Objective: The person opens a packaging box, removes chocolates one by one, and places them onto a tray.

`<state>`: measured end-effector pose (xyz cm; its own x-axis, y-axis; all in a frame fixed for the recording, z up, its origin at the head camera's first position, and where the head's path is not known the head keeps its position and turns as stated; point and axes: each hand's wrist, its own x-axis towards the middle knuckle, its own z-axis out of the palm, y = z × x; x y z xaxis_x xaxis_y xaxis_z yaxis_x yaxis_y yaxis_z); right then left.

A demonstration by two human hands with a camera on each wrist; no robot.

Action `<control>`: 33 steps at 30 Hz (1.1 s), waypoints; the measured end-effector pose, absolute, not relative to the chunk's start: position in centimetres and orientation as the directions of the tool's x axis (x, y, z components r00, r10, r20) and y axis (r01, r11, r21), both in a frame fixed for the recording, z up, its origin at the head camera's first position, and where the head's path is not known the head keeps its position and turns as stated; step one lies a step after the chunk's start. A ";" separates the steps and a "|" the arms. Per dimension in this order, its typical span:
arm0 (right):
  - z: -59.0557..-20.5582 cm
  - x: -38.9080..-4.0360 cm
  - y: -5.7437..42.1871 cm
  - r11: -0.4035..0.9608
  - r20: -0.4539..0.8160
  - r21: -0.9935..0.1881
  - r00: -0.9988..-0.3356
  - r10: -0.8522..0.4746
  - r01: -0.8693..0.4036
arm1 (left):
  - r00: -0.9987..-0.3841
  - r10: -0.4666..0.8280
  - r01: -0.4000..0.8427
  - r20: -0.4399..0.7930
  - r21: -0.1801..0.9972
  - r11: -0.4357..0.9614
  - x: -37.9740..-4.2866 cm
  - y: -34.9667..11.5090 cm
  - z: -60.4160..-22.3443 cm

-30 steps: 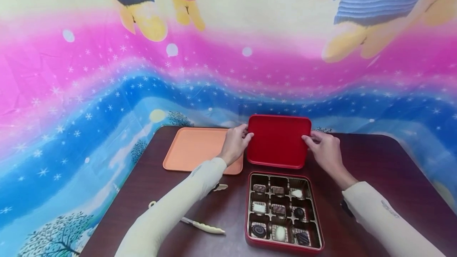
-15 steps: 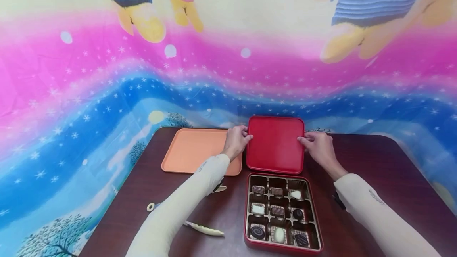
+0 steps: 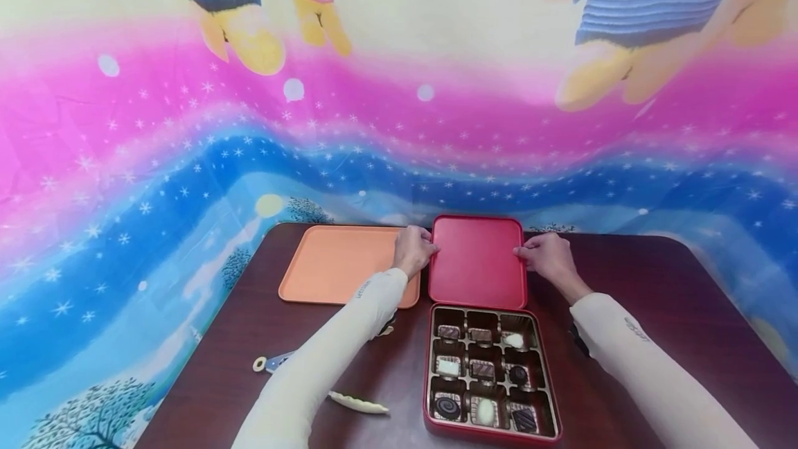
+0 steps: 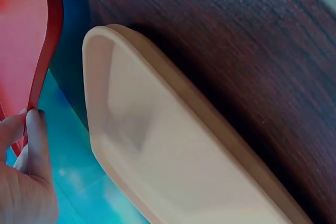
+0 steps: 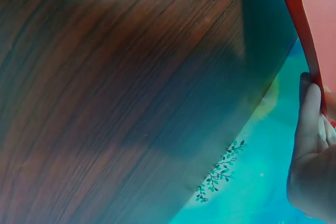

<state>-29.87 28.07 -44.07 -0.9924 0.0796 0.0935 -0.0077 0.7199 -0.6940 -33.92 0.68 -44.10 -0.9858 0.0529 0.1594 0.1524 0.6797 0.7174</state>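
Note:
A red rectangular lid (image 3: 478,262), its inner side facing me, is held between my two hands at the far edge of the table. My left hand (image 3: 414,251) pinches its left rim; in the left wrist view that hand's fingers (image 4: 38,140) grip the lid's edge. On the opposite rim, my right hand (image 3: 548,257) pinches with thumb and fingers. Directly in front of the lid stands a red box (image 3: 430,393) with a gold divided insert, a chocolate in each compartment. The right wrist view shows the right hand (image 5: 315,156) at the lid's edge.
An orange tray (image 3: 343,265) lies left of the lid, partly behind my left hand. Below my left sleeve lie a cream-handled utensil (image 3: 358,403) and a ring-ended tool (image 3: 264,364), both partly hidden. A printed cloth (image 3: 399,123) hangs behind the dark wooden table (image 3: 648,283).
The lid has come down and slightly left, tilting farther back, and its inner face looks lighter. Both hands have moved with it, keeping their hold on its sides.

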 end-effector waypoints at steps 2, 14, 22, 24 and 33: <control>-44.1 -30.0 28.0 0.725 0.063 -0.688 -0.994 0.085 0.018 | -0.989 0.037 0.128 0.142 0.715 0.687 -33.9 0.7 -44.2; -45.0 -30.5 28.1 0.747 -0.048 -0.655 -0.993 0.109 0.114 | -0.997 0.051 0.075 0.056 0.643 0.762 -33.1 1.0 -44.4; -45.5 -30.8 28.0 0.747 -0.093 -0.645 -0.986 0.135 0.163 | -0.992 0.113 0.127 0.061 0.595 0.793 -32.7 1.2 -44.5; -45.5 -30.8 27.9 0.749 -0.100 -0.641 -0.985 0.139 0.171 | -0.990 0.125 0.143 0.070 0.561 0.815 -32.7 1.2 -44.5; -45.8 -30.9 27.8 0.783 -0.124 -0.594 -0.982 0.141 0.187 | -0.989 0.146 0.141 0.032 0.522 0.842 -32.9 1.4 -45.1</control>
